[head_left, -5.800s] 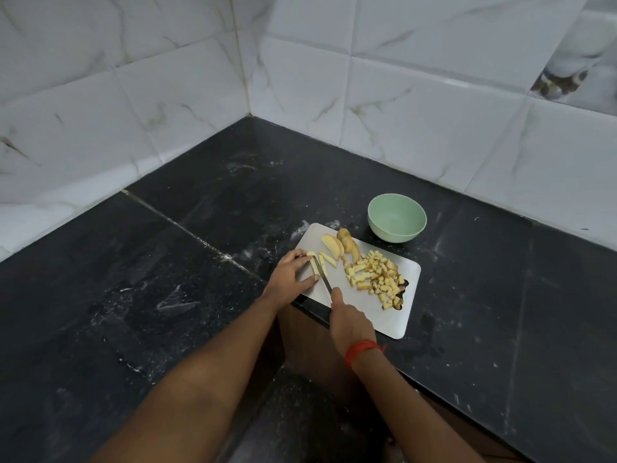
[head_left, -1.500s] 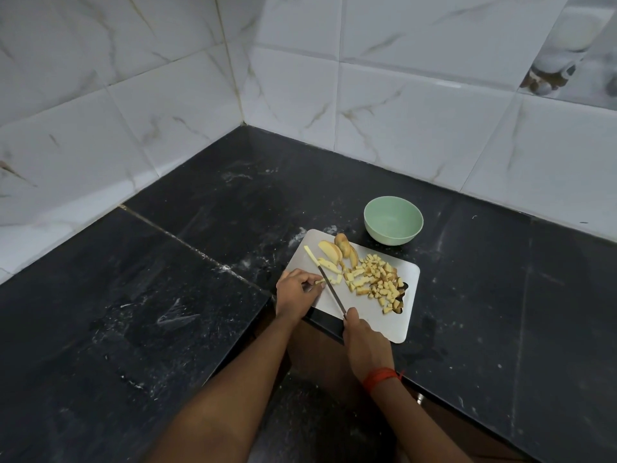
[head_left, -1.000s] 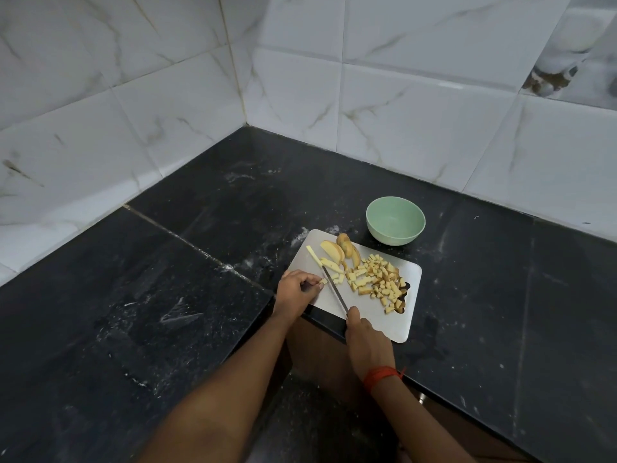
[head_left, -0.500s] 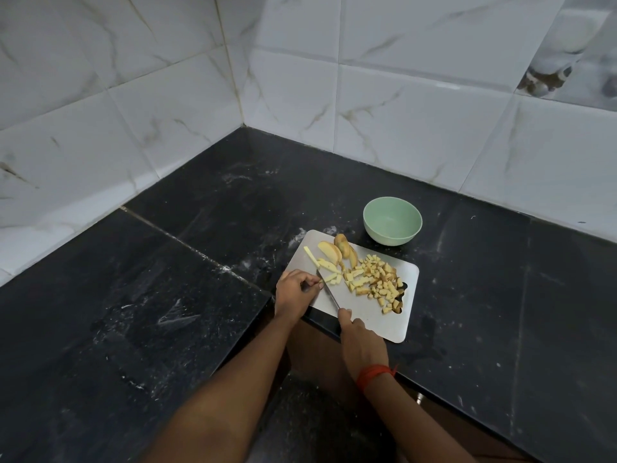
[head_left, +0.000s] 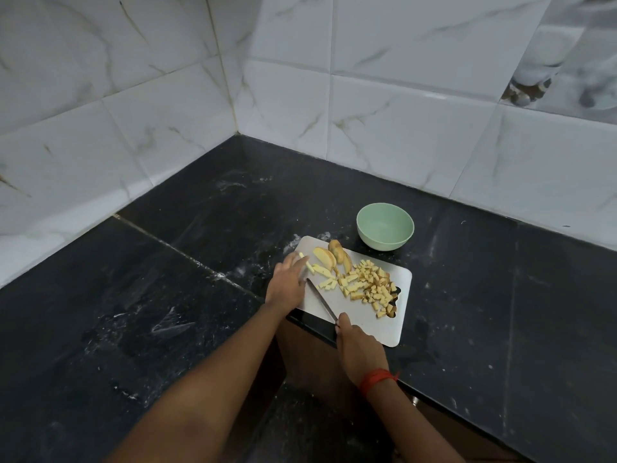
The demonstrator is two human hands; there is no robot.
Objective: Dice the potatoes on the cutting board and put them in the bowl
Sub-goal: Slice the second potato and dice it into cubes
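A grey cutting board (head_left: 364, 317) lies at the counter's front edge. On it are a heap of diced potato (head_left: 370, 287), a few potato strips (head_left: 320, 274) and uncut potato slices (head_left: 330, 257) at its far end. My left hand (head_left: 288, 280) reaches over the board's left side, fingers stretched toward a strip; whether they pinch it I cannot tell. My right hand (head_left: 357, 342) grips a knife (head_left: 322, 300) whose blade lies low over the board, pointing at the strips. A pale green bowl (head_left: 384, 226), empty, stands just beyond the board.
The black stone counter (head_left: 167, 295) runs into a corner of white marble-look tiled walls (head_left: 400, 128). A seam crosses the counter left of the board. The counter's front edge cuts in below the board, with a brown cabinet front beneath.
My left hand has left its curled hold beside the blade and moved forward with fingers extended to the strips. The knife has stayed near the board's near-left part.
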